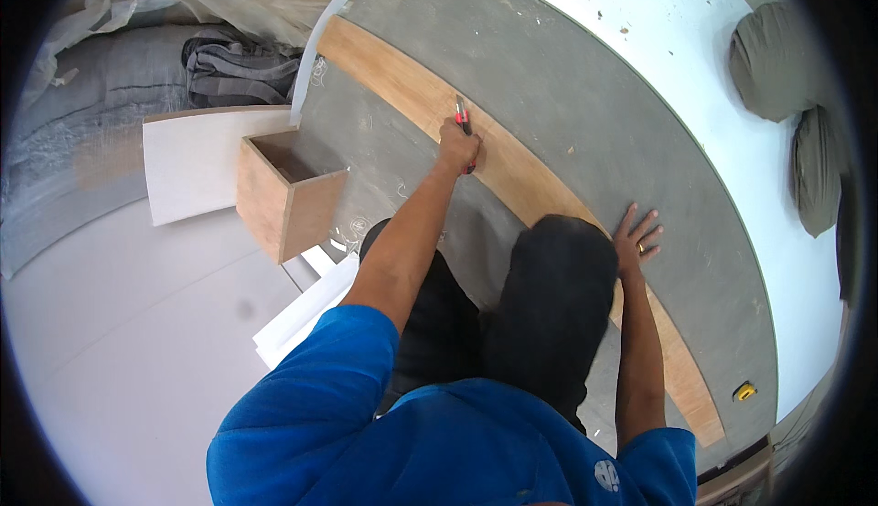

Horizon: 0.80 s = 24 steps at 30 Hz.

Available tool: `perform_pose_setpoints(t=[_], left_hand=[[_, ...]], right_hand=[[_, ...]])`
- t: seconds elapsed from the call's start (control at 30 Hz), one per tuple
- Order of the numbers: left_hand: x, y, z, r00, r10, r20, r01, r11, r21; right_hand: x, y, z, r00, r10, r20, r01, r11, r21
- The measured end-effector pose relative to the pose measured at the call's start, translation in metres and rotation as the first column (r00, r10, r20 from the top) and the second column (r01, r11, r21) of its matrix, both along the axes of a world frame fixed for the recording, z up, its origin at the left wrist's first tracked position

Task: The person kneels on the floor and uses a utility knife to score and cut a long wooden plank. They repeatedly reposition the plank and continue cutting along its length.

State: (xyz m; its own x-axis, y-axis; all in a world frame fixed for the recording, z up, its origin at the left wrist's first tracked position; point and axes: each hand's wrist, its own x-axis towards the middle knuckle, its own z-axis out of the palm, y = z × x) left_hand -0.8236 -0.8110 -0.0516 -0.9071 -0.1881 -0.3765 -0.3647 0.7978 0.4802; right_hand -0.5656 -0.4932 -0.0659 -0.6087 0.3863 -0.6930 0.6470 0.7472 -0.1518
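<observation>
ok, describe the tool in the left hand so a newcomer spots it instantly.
Find the long brown wooden strip running diagonally across the grey sheet. Near its upper part the left hand grips a slim red-and-black utility knife, the only red thing on the strip; the right hand lies flat lower down.

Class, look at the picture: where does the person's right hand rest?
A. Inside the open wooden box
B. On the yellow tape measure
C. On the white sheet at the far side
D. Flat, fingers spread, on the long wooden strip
D: the right hand lies flat with fingers spread on the long wooden strip, while the left hand grips a red-handled knife farther along it.
</observation>
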Motion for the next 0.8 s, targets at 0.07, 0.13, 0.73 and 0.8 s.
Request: perform_pose_setpoints(t=[0.07,0.13,0.73,0.8], left_hand=[[-0.007,-0.012,-0.005,0.999,-0.005,0.046,0.008,0.997,-0.079],[-0.011,-0.016,-0.005,0.995,0.010,0.097,0.001,0.995,-0.104],[-0.035,-0.005,0.121,0.950,0.039,0.310,-0.197,0.844,0.499],[-0.019,0.021,0.113,0.989,0.050,0.140,-0.118,0.837,0.535]], right_hand=[[-0.012,-0.003,0.016,0.991,0.048,0.122,-0.043,0.998,-0.048],[-0.033,-0.006,0.050,0.982,0.044,0.182,-0.021,0.992,-0.127],[-0.066,0.012,0.078,0.954,-0.258,-0.154,0.209,0.938,-0.278],[-0.156,-0.029,0.133,0.876,-0.472,-0.103,0.310,0.713,-0.629]])
